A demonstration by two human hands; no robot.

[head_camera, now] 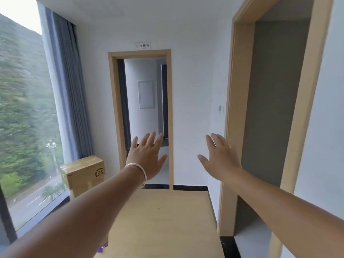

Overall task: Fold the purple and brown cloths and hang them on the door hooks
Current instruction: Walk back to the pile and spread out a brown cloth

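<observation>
Our fingers are straight and spread apart on both hands, and they hold nothing. The left hand (pixel 147 157) is raised with its back to us, in front of the open light wooden doorway (pixel 141 116) in the far white wall. A thin silver bracelet (pixel 140 173) sits on its wrist. The right hand (pixel 220 157) is raised to the right of this doorway, in front of the white wall, just beside the second wooden door frame (pixel 240 101) with the grey panel inside. Both arms are stretched forward above the pale wooden table top (pixel 163 224), which lies below the doorway. At the near left edge of this table, under our left forearm, we see a small purple piece (pixel 101 249); whether it is the purple cloth we cannot tell. To the left of the doorway stands a light brown cardboard box (pixel 83 174) with a printed logo, under the grey curtain (pixel 68 86) and beside the big window (pixel 24 108).
</observation>
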